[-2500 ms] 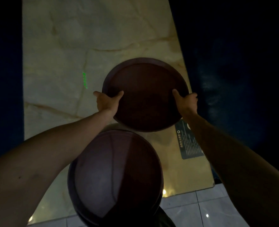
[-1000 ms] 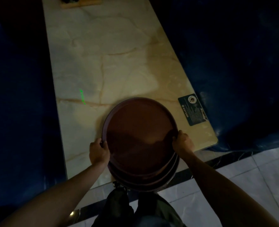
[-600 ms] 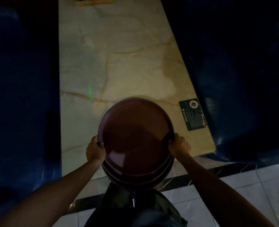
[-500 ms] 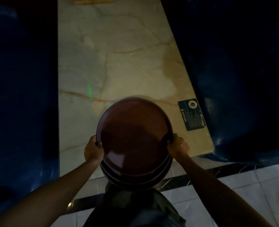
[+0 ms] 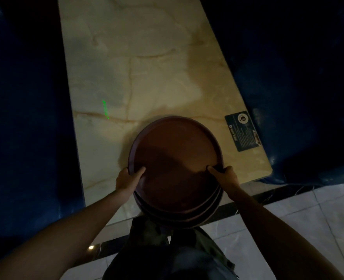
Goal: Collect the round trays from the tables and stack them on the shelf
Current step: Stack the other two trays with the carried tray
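Now left hand [image 5: 126, 179] and right hand [image 5: 225, 177] each clamp the stacked round trays [image 5: 177, 164], thumbs over rim.

Forearms bare, no sleeves seen; left hand [image 5: 126, 179] and right hand [image 5: 226, 176] ungloved; dark camouflage-patterned trousers [image 5: 187, 251] worn.

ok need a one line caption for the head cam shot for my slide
Both hands, left and right, grip a stack of round brown trays at the near end of a marble table.

Head view, steeply downward, close overhead.
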